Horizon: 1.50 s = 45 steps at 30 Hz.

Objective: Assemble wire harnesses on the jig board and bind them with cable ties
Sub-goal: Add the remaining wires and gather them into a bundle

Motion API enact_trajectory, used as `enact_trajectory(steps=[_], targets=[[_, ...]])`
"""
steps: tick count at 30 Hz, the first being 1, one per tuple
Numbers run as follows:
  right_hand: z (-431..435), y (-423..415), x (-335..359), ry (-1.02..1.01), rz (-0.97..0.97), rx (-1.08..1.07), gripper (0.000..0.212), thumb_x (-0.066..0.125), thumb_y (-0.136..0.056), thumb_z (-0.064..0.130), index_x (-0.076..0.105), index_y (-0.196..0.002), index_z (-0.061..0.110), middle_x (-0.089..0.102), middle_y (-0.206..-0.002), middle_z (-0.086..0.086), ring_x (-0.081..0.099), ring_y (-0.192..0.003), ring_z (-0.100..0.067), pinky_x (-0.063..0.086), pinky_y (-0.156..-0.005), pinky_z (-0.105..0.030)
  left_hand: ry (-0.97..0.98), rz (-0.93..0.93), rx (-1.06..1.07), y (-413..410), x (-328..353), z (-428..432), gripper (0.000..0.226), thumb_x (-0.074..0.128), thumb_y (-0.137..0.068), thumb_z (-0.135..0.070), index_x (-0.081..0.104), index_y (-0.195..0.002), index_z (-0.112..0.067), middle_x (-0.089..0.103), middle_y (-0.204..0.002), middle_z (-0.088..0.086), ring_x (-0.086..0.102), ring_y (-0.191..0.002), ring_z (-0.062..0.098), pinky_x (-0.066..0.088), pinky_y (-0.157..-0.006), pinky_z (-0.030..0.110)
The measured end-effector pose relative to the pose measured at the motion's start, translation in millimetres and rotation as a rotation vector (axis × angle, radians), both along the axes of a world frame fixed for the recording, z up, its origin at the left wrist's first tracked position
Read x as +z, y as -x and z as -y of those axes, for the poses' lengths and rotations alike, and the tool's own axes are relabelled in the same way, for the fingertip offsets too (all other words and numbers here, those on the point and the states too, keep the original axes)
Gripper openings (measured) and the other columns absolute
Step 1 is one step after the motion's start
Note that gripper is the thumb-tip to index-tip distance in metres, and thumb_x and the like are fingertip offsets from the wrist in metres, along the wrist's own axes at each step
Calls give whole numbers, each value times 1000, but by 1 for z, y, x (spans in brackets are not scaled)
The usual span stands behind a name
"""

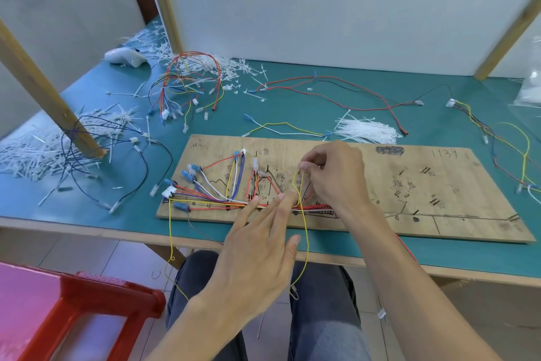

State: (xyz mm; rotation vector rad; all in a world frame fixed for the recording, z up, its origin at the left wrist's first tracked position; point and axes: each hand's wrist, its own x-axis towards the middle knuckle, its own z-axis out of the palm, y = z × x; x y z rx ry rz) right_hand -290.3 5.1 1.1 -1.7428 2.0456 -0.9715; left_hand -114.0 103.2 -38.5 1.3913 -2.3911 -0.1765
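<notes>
A wooden jig board (439, 185) lies on the green table. Red, blue, white and yellow wires (216, 193) with connectors are routed over its left part. My right hand (330, 173) pinches the top of a yellow wire loop (304, 231) above the board's middle; the loop hangs down over the table edge to my lap. My left hand (257, 249) reaches in with straight fingers, and its fingertips press the wire bundle at the board's near edge. A bundle of white cable ties (369, 130) lies just behind the board.
Finished harnesses (187, 88) lie at the back left among cut tie ends (44, 149). Loose red and black wires (336, 91) sprawl behind the board, and more wires (503, 149) at the right. A slanted wooden post (44, 91) stands left. A red stool (87, 311) is at lower left.
</notes>
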Motion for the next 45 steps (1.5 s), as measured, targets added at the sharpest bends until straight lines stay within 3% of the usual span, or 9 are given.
enact_trajectory(steps=[4, 9, 11, 15, 23, 26, 30, 34, 45], targets=[[-9, -6, -11, 89, 109, -56, 5, 81, -88, 20, 82, -84, 22, 77, -77, 8, 72, -76, -14, 58, -81, -37, -15, -24, 11, 2, 9, 0, 68, 36, -102, -34, 9, -164, -27, 55, -149, -15, 48, -138, 5, 21, -126, 37], [-14, -12, -19, 165, 171, -105, 4, 79, -89, 25, 82, -87, 24, 76, -77, 12, 66, -72, -13, 54, -77, -34, 8, -192, 102, 12, 39, 22, 38, 36, -102, -34, 44, -139, -36, 62, -65, -12, 60, -72, 14, 47, -96, 39], [-15, -12, -21, 178, 171, -114, 3, 80, -89, 25, 82, -87, 24, 76, -77, 11, 65, -70, -11, 52, -76, -31, 10, -200, 164, 17, 47, 40, 24, 38, -104, -46, 56, -117, -37, 69, -71, -9, 65, -73, 19, 53, -80, 41], [-17, -15, -24, 205, 165, -124, 3, 79, -90, 24, 82, -88, 24, 76, -78, 12, 63, -68, -8, 48, -74, -28, -97, -245, 262, 26, 51, 76, 12, 64, -96, -40, 67, -101, -30, 76, -90, -5, 71, -88, 21, 57, -80, 42], [-17, -15, -27, 222, 158, -122, 8, 77, -93, 25, 82, -89, 23, 77, -79, 13, 60, -67, -4, 38, -69, -11, 14, -65, 223, 31, 53, 118, 14, 65, -100, -30, 75, -108, -25, 77, -100, 0, 69, -97, 30, 56, -85, 45], [-18, -15, -27, 208, 152, -133, 8, 76, -93, 24, 83, -90, 22, 77, -80, 11, 62, -69, -6, 42, -70, -19, 16, -19, 224, 35, 52, 120, 15, 61, -102, -30, 73, -110, -25, 76, -103, 2, 69, -100, 31, 56, -86, 46], [-18, -16, -28, 194, 76, -99, 11, 72, -94, 16, 82, -96, 20, 78, -86, 4, 67, -77, -19, 51, -75, -34, -52, -33, 245, 39, 53, 120, 17, 65, -94, -21, 76, -106, -26, 76, -99, 4, 69, -98, 30, 58, -86, 44], [-17, -13, -26, 199, 72, -74, 14, 75, -91, 9, 81, -100, 18, 76, -102, 5, 66, -83, -19, 51, -79, -32, -76, -48, 222, 34, 56, 113, 14, 71, -86, -18, 76, -95, -28, 74, -92, 3, 69, -91, 29, 58, -84, 42], [-19, -16, -21, 101, 39, 0, 26, 63, -79, 10, 79, -78, 30, 75, -91, 17, 63, -85, -16, 53, -70, -32, -106, -144, 81, 12, 50, 63, 24, 65, -85, -17, 81, -94, -31, 70, -69, -4, 64, -70, 23, 57, -69, 39]])
